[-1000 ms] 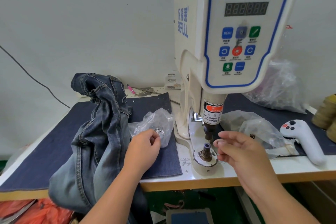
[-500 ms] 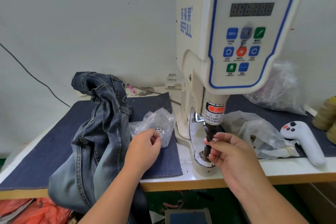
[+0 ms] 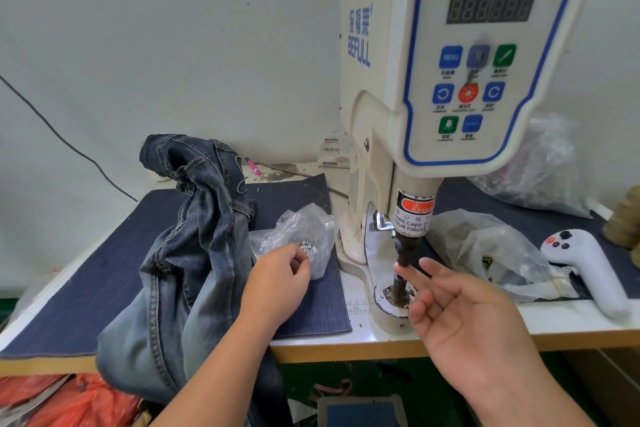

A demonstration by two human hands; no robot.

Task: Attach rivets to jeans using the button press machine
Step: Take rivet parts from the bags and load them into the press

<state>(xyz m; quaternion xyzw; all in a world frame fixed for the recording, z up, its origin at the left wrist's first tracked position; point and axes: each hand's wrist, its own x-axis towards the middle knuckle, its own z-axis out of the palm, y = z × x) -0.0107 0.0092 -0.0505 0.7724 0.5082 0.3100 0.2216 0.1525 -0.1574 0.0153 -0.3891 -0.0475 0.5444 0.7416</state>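
Right hand (image 3: 460, 319) hovers palm-up, fingers (image 3: 410, 274) released, tips just beside the dark metal lower die (image 3: 398, 291). Left hand (image 3: 280, 279) has curled fingers pinching inside the clear plastic bag of silver rivets (image 3: 304, 236). Crumpled blue denim jeans (image 3: 187, 253) lie left on the desk (image 3: 346, 345). Cream press machine (image 3: 450, 80) reads "BEFULL", "SERVO BUTTON MACHINE", "TAKE CARE OF YOUR FINGER".

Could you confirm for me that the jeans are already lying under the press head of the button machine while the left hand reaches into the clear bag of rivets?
Not quite. The head view shows the jeans heaped on the dark mat to the left, well clear of the press head of the button machine; nothing lies under it. The rest holds: the left hand is at the clear bag of rivets.
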